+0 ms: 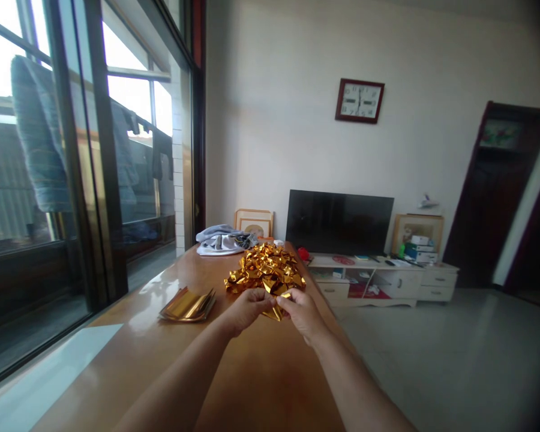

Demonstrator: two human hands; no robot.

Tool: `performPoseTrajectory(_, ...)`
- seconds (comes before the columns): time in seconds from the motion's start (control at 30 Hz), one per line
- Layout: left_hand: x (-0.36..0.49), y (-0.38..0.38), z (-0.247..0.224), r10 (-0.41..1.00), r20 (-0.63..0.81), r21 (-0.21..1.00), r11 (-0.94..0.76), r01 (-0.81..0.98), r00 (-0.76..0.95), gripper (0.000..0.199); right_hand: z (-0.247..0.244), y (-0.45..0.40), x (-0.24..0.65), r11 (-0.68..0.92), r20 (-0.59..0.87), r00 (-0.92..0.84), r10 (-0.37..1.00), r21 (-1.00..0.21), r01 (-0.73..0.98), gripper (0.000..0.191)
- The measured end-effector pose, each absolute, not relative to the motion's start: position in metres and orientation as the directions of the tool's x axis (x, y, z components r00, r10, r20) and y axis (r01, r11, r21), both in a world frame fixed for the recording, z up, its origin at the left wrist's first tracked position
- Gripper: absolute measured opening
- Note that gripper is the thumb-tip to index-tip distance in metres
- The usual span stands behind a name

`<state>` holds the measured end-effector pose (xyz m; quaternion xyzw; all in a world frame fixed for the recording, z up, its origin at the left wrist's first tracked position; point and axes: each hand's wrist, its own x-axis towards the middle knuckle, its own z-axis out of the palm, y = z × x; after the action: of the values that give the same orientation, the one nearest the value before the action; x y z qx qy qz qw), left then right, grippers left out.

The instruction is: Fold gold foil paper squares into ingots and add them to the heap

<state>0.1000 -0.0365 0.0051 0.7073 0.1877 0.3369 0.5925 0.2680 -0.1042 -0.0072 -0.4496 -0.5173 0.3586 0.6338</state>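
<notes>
Between my two hands is a small piece of shiny gold foil paper, partly folded and partly covered by the fingers. My left hand pinches it from the left, and my right hand pinches it from the right, with the fingertips nearly meeting. Just beyond the hands lies a heap of folded gold foil pieces on the brown wooden table. A stack of flat gold foil sheets rests on the table left of my left hand.
Folded clothes lie at the table's far end, near framed pictures. A sliding window runs along the left. Ahead stand a television and a low white cabinet. Tiled floor stretches off the table's right edge.
</notes>
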Motion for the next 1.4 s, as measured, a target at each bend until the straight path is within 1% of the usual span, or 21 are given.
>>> performPoseTrajectory(0.1, 0.1, -0.03, -0.004, 0.704, 0.282, 0.959, -0.211, -0.188, 0.652, 0.036, -0.006, -0.091, 0.266, 0.345, 0.344, 0.249, 0.906, -0.938, 0.04, 0.029)
performPoseTrajectory(0.2, 0.097, -0.029, -0.012, 0.73, 0.274, 0.961, -0.18, -0.211, 0.626, 0.036, -0.011, -0.083, 0.265, 0.336, 0.335, 0.208, 0.919, -0.941, 0.032, 0.03)
performPoseTrajectory(0.3, 0.092, -0.03, -0.015, 0.747, 0.243, 0.969, -0.156, -0.191, 0.619, 0.035, -0.019, -0.081, 0.266, 0.312, 0.307, 0.144, 0.941, -0.95, -0.01, 0.032)
performPoseTrajectory(0.47, 0.086, -0.033, -0.013, 0.731, 0.201, 0.979, -0.132, -0.154, 0.652, 0.032, -0.025, -0.086, 0.273, 0.257, 0.253, 0.115, 0.961, -0.966, -0.028, 0.039)
performPoseTrajectory(0.7, 0.087, -0.034, -0.016, 0.743, 0.12, 0.992, -0.113, -0.053, 0.659, 0.031, -0.026, -0.092, 0.281, 0.257, 0.261, 0.051, 0.964, -0.963, 0.076, 0.034)
performPoseTrajectory(0.8, 0.089, -0.035, -0.019, 0.717, 0.074, 0.997, -0.047, -0.058, 0.693, 0.031, -0.027, -0.093, 0.279, 0.286, 0.292, 0.039, 0.956, -0.95, 0.122, 0.033)
performPoseTrajectory(0.87, 0.091, -0.037, -0.02, 0.717, 0.069, 0.997, -0.028, -0.071, 0.694, 0.033, -0.028, -0.093, 0.277, 0.297, 0.303, 0.026, 0.952, -0.945, 0.137, 0.033)
performPoseTrajectory(0.93, 0.092, -0.038, -0.019, 0.729, 0.095, 0.995, -0.054, -0.082, 0.678, 0.035, -0.029, -0.093, 0.275, 0.288, 0.294, 0.032, 0.955, -0.95, 0.117, 0.032)
performPoseTrajectory(1.07, 0.091, -0.041, -0.014, 0.734, 0.119, 0.993, -0.08, -0.089, 0.669, 0.034, -0.029, -0.093, 0.274, 0.23, 0.228, 0.068, 0.971, -0.973, -0.033, 0.027)
performPoseTrajectory(1.13, 0.092, -0.043, -0.012, 0.744, 0.113, 0.994, -0.086, -0.073, 0.658, 0.034, -0.029, -0.093, 0.274, 0.206, 0.201, 0.068, 0.977, -0.975, -0.077, 0.025)
performPoseTrajectory(1.4, 0.093, -0.047, -0.009, 0.777, -0.007, 1.0, 0.004, 0.006, 0.63, 0.028, -0.027, -0.095, 0.275, 0.233, 0.232, 0.038, 0.972, -0.973, -0.004, 0.025)
